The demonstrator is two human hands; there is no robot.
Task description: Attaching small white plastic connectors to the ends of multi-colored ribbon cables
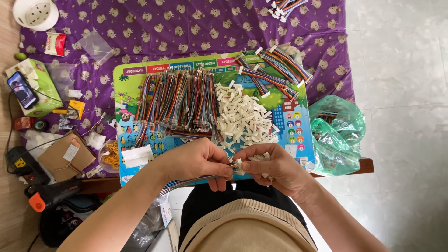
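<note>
My left hand (198, 161) pinches the end of a multicoloured ribbon cable (186, 182) that trails back under my wrist. My right hand (273, 168) holds several small white plastic connectors (259, 157) in its palm and meets the cable's end with its fingertips. Both hands hover over the near edge of a colourful children's board (298, 123). On the board lie a row of bundled ribbon cables (179, 100) and a heap of loose white connectors (245, 116). More finished cables (275, 67) lie at the board's far right.
A purple patterned cloth (186, 28) covers the low table. A green plastic bag (336, 135) hangs at the right. At the left are a phone (22, 89) on a green box, a cup of rubber bands (111, 156), a cardboard piece (65, 156) and a white bowl (36, 14).
</note>
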